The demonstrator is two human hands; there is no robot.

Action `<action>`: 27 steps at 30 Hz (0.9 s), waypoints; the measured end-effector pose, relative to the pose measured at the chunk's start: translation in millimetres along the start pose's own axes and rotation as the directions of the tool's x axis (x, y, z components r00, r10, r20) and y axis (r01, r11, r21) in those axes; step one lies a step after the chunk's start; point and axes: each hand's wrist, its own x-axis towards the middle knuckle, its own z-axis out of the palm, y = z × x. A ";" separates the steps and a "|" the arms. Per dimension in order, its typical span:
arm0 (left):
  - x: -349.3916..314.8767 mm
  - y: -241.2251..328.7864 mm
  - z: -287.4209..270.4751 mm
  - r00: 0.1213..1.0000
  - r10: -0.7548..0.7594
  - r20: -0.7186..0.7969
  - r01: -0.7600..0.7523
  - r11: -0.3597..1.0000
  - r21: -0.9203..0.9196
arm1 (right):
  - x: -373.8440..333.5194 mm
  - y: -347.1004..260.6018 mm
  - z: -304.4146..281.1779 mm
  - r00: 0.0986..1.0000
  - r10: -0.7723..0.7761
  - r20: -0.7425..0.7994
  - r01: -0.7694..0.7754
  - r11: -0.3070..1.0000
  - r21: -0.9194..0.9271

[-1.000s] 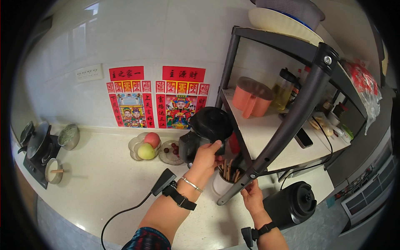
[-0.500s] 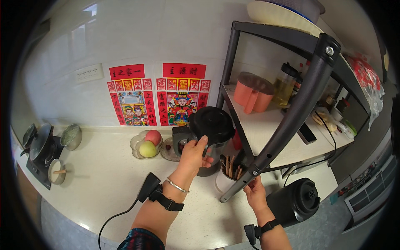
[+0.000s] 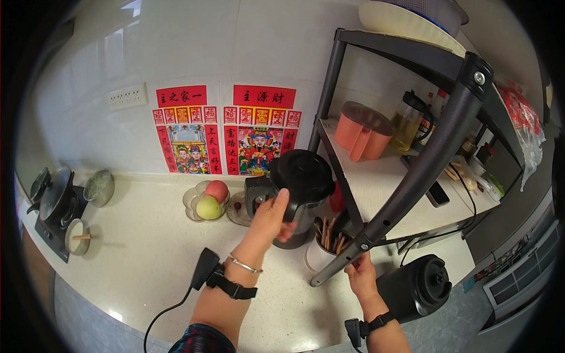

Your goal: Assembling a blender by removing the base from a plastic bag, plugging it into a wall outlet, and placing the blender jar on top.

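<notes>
My left hand (image 3: 271, 219) is closed at the handle of a clear jug with a black lid (image 3: 302, 175). The thumb lies on top beside the lid, and the other fingers curl partly out of sight behind it. The jug stands upright on the counter against the shelf. My right hand (image 3: 361, 275) is beside the lower part of the shelf's dark leg (image 3: 391, 217), its fingers curled in at the leg's edge. Whatever they grip is hidden. A white pot (image 3: 318, 257) with several wooden-handled utensils sits between the hands, behind the leg.
A glass dish (image 3: 192, 207) holds a red and a green fruit. A pan (image 3: 56, 194), a metal bowl (image 3: 99, 188) and a smaller bowl (image 3: 77, 238) are at far left. A black appliance (image 3: 412, 286) stands right of my right hand. The shelf carries a pink container (image 3: 364, 130) and an oil bottle (image 3: 406, 123).
The view has shifted slightly. Both hands keep about the same places, the left at the jug's handle and the right beside the shelf leg.
</notes>
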 end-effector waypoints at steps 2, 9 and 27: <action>11.2 -4.6 -21.2 0.920 0.374 -0.120 -0.242 0.779 0.578 | -0.7 -1.1 -2.4 1.000 0.011 0.002 -0.011 1.000 0.010; 71.7 -23.3 -88.4 0.470 0.872 -0.141 -0.688 0.461 0.560 | 0.7 -4.3 -0.3 1.000 0.008 0.018 -0.007 1.000 -0.017; -46.5 -43.7 -63.9 0.789 0.580 -0.204 -0.434 0.761 0.483 | 17.8 -7.2 -9.4 1.000 -0.008 0.012 0.009 0.997 -0.074</action>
